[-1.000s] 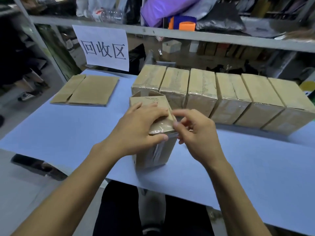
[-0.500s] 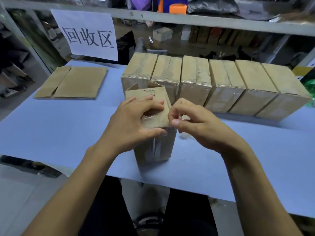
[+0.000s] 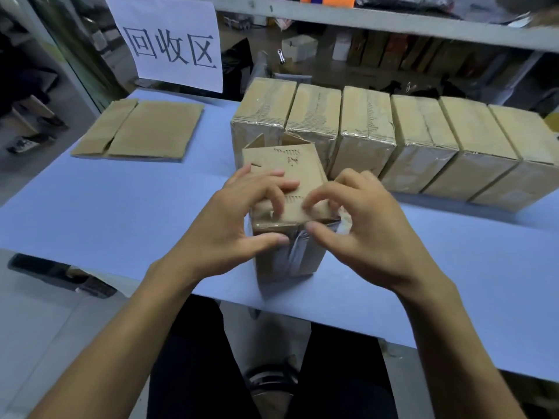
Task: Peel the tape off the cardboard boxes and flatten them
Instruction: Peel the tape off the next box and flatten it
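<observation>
Blue table (image 3: 106,213), running from 9 to 3 o'clock. At 11 o'clock, lying flat: flattened cardboard (image 3: 145,130). From 12 to 2 o'clock, standing side by side and touching: row of six taped boxes (image 3: 393,140). At centre, upright, just in front of that row: opened box (image 3: 287,255), glossy tape down its near face.

counter (image 3: 121,213): pale blue
held box (image 3: 290,176): tan cardboard, small black printed marks, glossy clear tape (image 3: 295,252)
row of boxes (image 3: 423,140): tan, shiny tape wrap
flattened cardboard (image 3: 151,128): plain tan
sign (image 3: 172,40): white, black characters
</observation>
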### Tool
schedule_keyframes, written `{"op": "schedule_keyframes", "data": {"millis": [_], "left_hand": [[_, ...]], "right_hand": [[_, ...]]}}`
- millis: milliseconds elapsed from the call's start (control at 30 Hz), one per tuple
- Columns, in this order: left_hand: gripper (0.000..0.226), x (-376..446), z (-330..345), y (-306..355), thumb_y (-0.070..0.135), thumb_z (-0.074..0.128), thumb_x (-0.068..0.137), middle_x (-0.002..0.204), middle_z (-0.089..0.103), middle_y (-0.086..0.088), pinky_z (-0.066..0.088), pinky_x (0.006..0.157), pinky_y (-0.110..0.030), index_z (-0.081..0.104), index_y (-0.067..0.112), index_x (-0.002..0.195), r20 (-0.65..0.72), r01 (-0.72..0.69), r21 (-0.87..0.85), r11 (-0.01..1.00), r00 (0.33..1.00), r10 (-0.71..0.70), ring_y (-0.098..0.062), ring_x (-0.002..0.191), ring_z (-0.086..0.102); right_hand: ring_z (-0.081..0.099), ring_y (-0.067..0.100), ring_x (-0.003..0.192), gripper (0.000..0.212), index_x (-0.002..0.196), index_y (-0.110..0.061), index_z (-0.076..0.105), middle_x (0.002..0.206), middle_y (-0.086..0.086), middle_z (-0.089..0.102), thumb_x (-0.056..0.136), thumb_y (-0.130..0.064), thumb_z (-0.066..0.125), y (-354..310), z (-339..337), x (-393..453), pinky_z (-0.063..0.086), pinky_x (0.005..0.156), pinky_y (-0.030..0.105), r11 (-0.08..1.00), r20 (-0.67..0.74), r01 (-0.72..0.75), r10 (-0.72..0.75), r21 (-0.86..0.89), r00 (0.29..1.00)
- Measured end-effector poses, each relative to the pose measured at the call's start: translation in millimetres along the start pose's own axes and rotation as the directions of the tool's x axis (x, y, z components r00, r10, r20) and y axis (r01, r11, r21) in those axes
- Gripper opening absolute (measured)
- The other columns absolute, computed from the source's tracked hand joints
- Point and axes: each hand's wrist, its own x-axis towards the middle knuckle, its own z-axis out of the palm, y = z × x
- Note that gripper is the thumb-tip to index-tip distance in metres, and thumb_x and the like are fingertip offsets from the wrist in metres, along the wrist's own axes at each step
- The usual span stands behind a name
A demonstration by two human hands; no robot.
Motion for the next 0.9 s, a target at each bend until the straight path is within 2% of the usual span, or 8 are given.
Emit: {"op": "schedule_keyframes", "data": {"millis": [133, 233, 367, 500, 600, 667, 800, 900], "left_hand": [[0.025, 5, 18, 11, 0.038, 0.067, 0.077, 0.120, 0.067, 0.007, 0.025, 0.116, -0.026, 0.046, 0.028, 0.087, -0.102, -0.005, 0.063, 0.998, 0.995, 0.011, -0.009, 0.132, 0.049], [0.037, 6, 13, 10, 0.046, 0.069, 0.071, 0.116, 0.066, 0.008, 0.032, 0.109, -0.032, 0.057, 0.023, 0.097, -0.053, -0.005, 0.091, 0.996, 0.999, 0.010, -0.007, 0.131, 0.049], [0.057, 3, -5, 1, 0.046, 0.080, 0.073, 0.137, 0.056, 0.019, 0.031, 0.114, -0.038, 0.060, 0.026, 0.123, 0.120, -0.079, 0.088, 0.993, 0.990, 0.068, -0.002, 0.140, 0.039], [0.059, 3, -2, 0, 0.054, 0.078, 0.069, 0.136, 0.059, 0.017, 0.035, 0.110, -0.042, 0.066, 0.024, 0.119, 0.047, -0.061, 0.132, 0.989, 0.997, 0.056, 0.000, 0.136, 0.045], [0.056, 6, 5, 3, 0.058, 0.073, 0.070, 0.133, 0.062, 0.016, 0.038, 0.105, -0.041, 0.067, 0.023, 0.112, -0.009, -0.048, 0.157, 0.986, 0.999, 0.050, -0.001, 0.133, 0.048], [0.055, 7, 13, 8, 0.062, 0.070, 0.070, 0.130, 0.065, 0.014, 0.040, 0.102, -0.041, 0.066, 0.020, 0.105, -0.045, -0.043, 0.172, 0.984, 0.998, 0.051, -0.002, 0.131, 0.051], [0.052, 7, 21, 15, 0.063, 0.066, 0.068, 0.124, 0.068, 0.015, 0.042, 0.096, -0.042, 0.065, 0.021, 0.100, -0.102, -0.028, 0.225, 0.974, 0.993, 0.052, -0.002, 0.127, 0.054], [0.051, 7, 20, 16, 0.063, 0.064, 0.069, 0.122, 0.067, 0.016, 0.043, 0.094, -0.042, 0.066, 0.023, 0.101, -0.100, -0.025, 0.270, 0.963, 0.994, 0.054, -0.002, 0.123, 0.056]], "right_hand": [[0.043, 0.019, 0.089, 0.028, 0.085, -0.026, 0.059, 0.088, -0.011, 0.059, 0.073, -0.049, 0.069, -21, 12, 7, 0.041, 0.080, 0.039, 0.998, -0.015, -0.001, 0.002, 0.065, 1.000], [0.045, 0.018, 0.082, 0.019, 0.075, -0.024, 0.058, 0.083, -0.007, 0.064, 0.075, -0.038, 0.071, -23, 12, 8, 0.042, 0.077, 0.040, 0.989, 0.007, 0.011, -0.012, 0.145, 1.000], [0.047, 0.020, 0.082, 0.015, 0.087, -0.023, 0.069, 0.076, -0.013, 0.056, 0.078, -0.035, 0.072, -19, 7, 1, 0.041, 0.075, 0.033, 0.987, 0.018, -0.017, 0.014, 0.161, 1.000], [0.046, 0.022, 0.084, 0.010, 0.086, -0.029, 0.076, 0.081, -0.007, 0.057, 0.081, -0.034, 0.070, -24, 8, -5, 0.035, 0.073, 0.023, 0.997, -0.015, -0.019, 0.020, 0.075, 1.000], [0.044, 0.019, 0.094, 0.015, 0.080, -0.035, 0.071, 0.087, -0.009, 0.054, 0.077, -0.050, 0.074, -28, 5, -8, 0.034, 0.080, 0.016, 0.980, 0.009, -0.139, 0.139, 0.142, 0.990], [0.042, 0.017, 0.099, 0.029, 0.073, -0.033, 0.065, 0.086, -0.010, 0.052, 0.064, -0.059, 0.074, -32, 5, -8, 0.038, 0.087, 0.026, 0.952, 0.023, -0.276, 0.276, 0.133, 0.961], [0.039, 0.021, 0.103, 0.020, 0.074, -0.030, 0.064, 0.085, -0.011, 0.046, 0.070, -0.042, 0.080, -40, 11, -8, 0.040, 0.091, 0.045, 0.929, -0.010, -0.362, 0.364, 0.077, 0.931], [0.039, 0.021, 0.105, 0.017, 0.074, -0.032, 0.064, 0.091, -0.009, 0.047, 0.074, -0.029, 0.080, -40, 15, -7, 0.039, 0.090, 0.026, 0.926, -0.023, -0.359, 0.364, 0.118, 0.931]]}}
